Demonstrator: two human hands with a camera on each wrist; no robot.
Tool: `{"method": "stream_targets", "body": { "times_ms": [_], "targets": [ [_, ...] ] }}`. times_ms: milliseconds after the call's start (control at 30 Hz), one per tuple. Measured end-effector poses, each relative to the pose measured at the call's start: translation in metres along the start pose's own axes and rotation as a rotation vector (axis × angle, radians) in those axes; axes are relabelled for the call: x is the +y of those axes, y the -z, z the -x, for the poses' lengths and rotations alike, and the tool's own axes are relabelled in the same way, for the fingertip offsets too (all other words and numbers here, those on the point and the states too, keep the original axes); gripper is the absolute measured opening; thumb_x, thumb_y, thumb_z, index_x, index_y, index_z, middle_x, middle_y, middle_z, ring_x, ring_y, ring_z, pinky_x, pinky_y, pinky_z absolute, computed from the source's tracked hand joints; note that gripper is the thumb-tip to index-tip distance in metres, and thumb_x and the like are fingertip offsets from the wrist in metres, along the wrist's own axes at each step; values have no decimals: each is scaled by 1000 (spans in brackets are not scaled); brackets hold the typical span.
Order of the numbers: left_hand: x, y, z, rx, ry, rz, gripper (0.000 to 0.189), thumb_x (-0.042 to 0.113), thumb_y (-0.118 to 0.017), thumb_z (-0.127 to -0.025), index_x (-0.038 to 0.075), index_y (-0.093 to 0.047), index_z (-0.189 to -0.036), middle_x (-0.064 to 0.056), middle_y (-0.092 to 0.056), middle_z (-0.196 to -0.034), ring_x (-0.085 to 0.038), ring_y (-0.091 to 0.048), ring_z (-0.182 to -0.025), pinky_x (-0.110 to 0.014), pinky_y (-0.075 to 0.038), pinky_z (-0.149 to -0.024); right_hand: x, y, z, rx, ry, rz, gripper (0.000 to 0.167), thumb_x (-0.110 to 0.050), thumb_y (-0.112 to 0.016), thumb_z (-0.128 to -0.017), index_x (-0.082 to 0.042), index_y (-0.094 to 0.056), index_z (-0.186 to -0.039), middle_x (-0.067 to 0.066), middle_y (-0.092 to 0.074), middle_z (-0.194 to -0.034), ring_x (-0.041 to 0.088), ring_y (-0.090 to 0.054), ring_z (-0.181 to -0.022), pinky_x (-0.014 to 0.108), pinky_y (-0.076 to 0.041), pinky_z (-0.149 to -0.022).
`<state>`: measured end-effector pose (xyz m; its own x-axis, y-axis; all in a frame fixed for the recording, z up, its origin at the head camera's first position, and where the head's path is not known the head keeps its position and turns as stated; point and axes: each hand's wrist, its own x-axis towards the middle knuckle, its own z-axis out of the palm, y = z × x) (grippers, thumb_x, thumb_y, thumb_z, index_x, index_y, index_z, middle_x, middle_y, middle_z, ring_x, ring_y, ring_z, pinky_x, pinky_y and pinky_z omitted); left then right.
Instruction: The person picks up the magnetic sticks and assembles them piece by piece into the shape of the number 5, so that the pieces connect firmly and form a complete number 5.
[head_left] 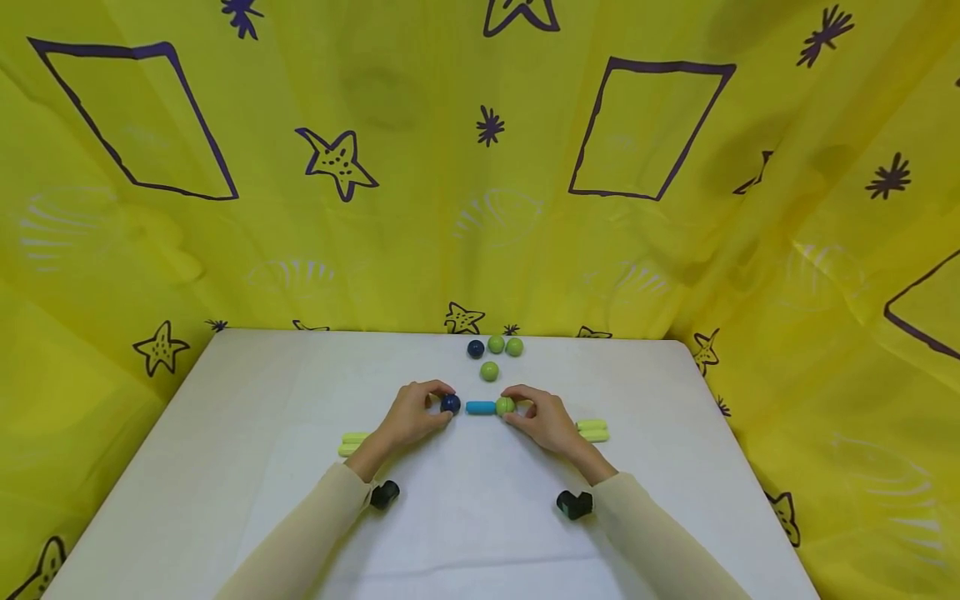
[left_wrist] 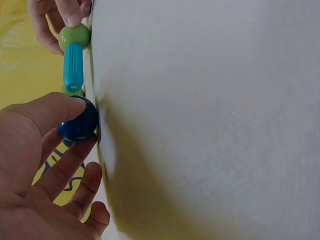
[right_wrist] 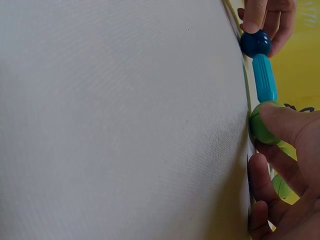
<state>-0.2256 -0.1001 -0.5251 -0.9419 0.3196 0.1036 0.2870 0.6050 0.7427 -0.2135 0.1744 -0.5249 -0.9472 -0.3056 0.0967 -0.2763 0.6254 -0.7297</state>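
Observation:
In the head view my left hand (head_left: 409, 413) pinches a dark blue ball (head_left: 450, 404) between thumb and finger, just above or on the white table. My right hand (head_left: 546, 422) pinches a green ball (head_left: 506, 407) at the right end of a turquoise ribbed rod (head_left: 480, 407). A narrow gap separates the rod's free left end from the blue ball. In the left wrist view, a small hole shows in that end of the rod (left_wrist: 73, 70), facing the blue ball (left_wrist: 80, 121). The right wrist view shows the thumb pressed on the green ball (right_wrist: 263, 124), next to the rod (right_wrist: 264, 77).
Behind the hands lie another dark blue ball (head_left: 476, 349) and three green balls (head_left: 489, 372). Pale yellow-green rods lie by the left wrist (head_left: 351, 444) and right wrist (head_left: 593, 431). Small black objects (head_left: 386, 495) sit beside both sleeves. Yellow patterned cloth (head_left: 420, 250) surrounds the white table (head_left: 480, 517).

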Motion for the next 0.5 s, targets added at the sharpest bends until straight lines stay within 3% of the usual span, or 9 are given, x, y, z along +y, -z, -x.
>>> {"method": "stream_targets", "body": {
  "times_ms": [500],
  "targets": [
    [8,-1,-1,-38,-17,-10,31,7,-82,-85,9,-74,-115,-1,-73,-106,-20,-53,-90,-36,-43,-83,1,0,0,-4,-6,0,34,-15,-79,-92,-16,-70,-125,2,-72,-117,11,-54,-69,25,-46,-66]
  ]
}}
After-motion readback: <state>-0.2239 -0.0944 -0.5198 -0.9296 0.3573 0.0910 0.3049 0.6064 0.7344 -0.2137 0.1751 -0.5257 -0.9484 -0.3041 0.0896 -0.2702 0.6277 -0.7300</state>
